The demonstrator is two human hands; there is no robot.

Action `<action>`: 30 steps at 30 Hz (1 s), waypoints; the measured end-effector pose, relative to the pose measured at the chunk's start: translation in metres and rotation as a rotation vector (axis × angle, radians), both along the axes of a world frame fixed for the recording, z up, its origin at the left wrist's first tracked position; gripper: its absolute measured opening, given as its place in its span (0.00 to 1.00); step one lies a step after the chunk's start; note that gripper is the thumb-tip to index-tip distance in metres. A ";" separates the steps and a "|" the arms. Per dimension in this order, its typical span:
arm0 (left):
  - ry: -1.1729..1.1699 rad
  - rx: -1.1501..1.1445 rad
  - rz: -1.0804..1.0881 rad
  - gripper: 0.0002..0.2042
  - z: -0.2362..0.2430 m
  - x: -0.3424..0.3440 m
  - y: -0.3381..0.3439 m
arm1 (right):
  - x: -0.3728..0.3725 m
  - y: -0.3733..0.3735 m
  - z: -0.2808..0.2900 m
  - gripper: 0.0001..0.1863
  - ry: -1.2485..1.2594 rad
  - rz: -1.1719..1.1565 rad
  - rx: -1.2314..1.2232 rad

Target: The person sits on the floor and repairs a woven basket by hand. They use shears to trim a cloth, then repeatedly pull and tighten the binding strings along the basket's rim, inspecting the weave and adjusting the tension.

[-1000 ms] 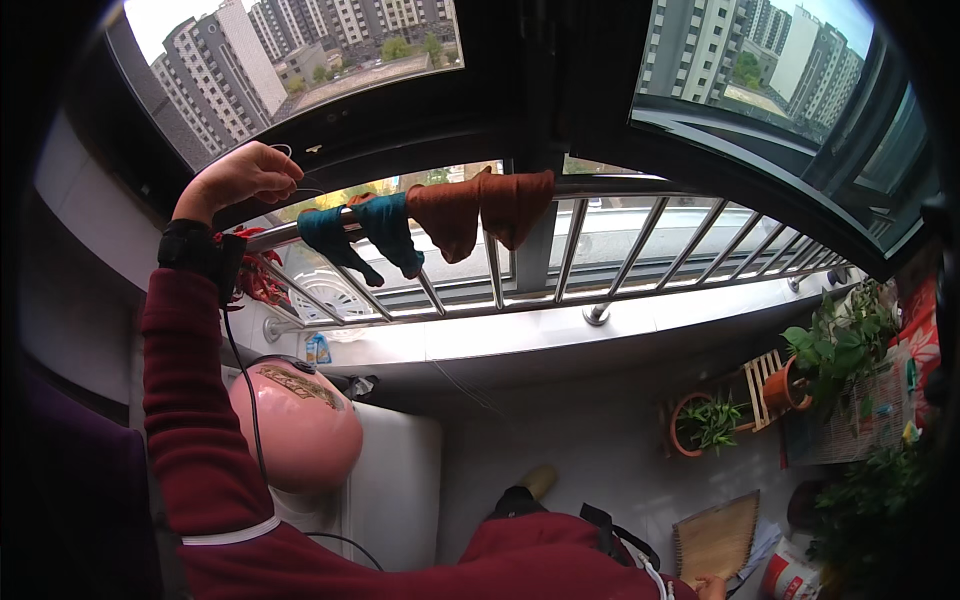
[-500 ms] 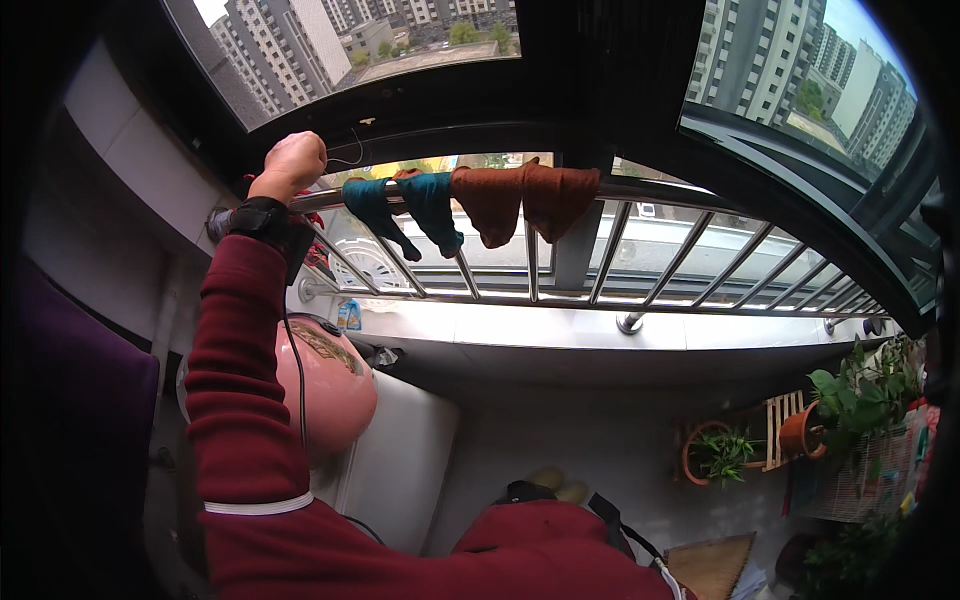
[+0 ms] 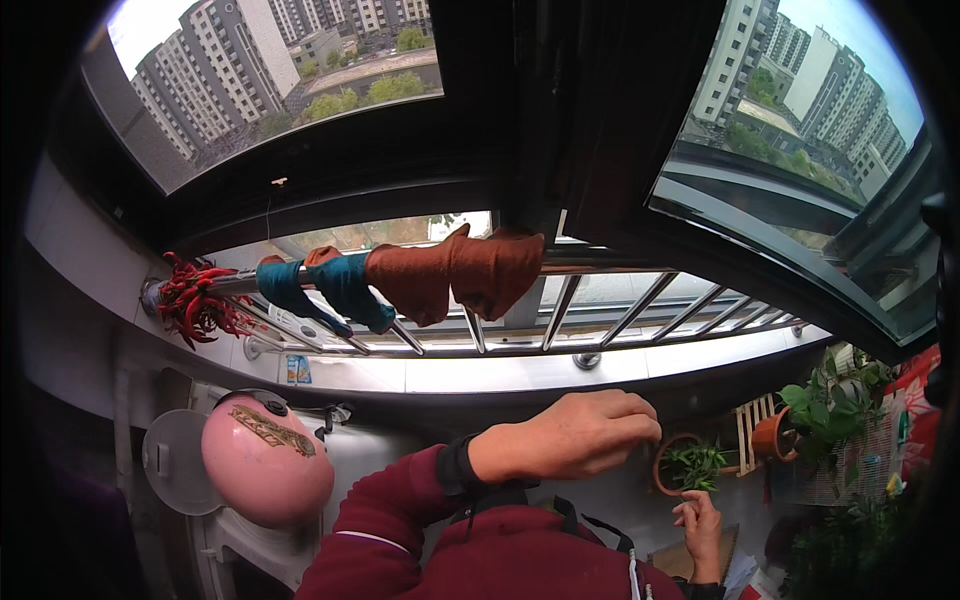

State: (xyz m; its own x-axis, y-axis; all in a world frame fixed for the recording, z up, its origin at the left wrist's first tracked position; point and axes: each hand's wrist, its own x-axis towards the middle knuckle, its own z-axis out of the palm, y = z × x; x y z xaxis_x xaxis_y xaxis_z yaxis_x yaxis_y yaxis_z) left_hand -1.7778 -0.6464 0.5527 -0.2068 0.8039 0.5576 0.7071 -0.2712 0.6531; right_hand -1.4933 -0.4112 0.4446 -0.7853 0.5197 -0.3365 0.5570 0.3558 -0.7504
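My left hand [image 3: 575, 435] is held across my front, its fingers bent and pressed together; anything in them is hidden. Lower on the right, my right hand [image 3: 698, 532] hangs with fingers loosely bent and slightly apart, no object visible in it. Beyond my hands, teal socks [image 3: 362, 290] with brown parts and rust-brown socks [image 3: 410, 283] drape over a metal rail [image 3: 237, 284]. A bunch of red dried chillies [image 3: 197, 305] hangs at the rail's left end. From a small hook [image 3: 279, 182] on the window frame runs a thin pale thread. Neither hand touches these.
A pink helmet [image 3: 268, 470] with a clear visor sits on a white appliance at the left. An open window sash [image 3: 780, 220] leans in at the right. Potted plants [image 3: 695, 463], a small wooden rack [image 3: 750, 435] and a wire cage [image 3: 850, 460] stand lower right.
My left hand has left the rail's left end and come back across my body to the right, uncovering the chillies. My right hand has come into view. The view has shifted.
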 end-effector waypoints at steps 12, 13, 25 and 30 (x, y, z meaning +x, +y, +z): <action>-0.019 -0.343 -0.452 0.06 -0.077 -0.023 0.122 | -0.131 -0.025 0.085 0.08 0.162 -0.062 -0.058; 0.008 -0.354 -0.480 0.06 -0.073 -0.023 0.129 | -0.125 -0.022 0.085 0.07 0.172 -0.092 -0.074; -0.899 -0.984 -0.849 0.09 -0.049 0.170 0.301 | 0.098 0.066 0.051 0.05 0.830 -0.574 -0.109; -0.757 -1.129 -0.961 0.08 -0.074 0.336 0.348 | 0.257 0.077 0.027 0.03 1.065 -0.849 -0.129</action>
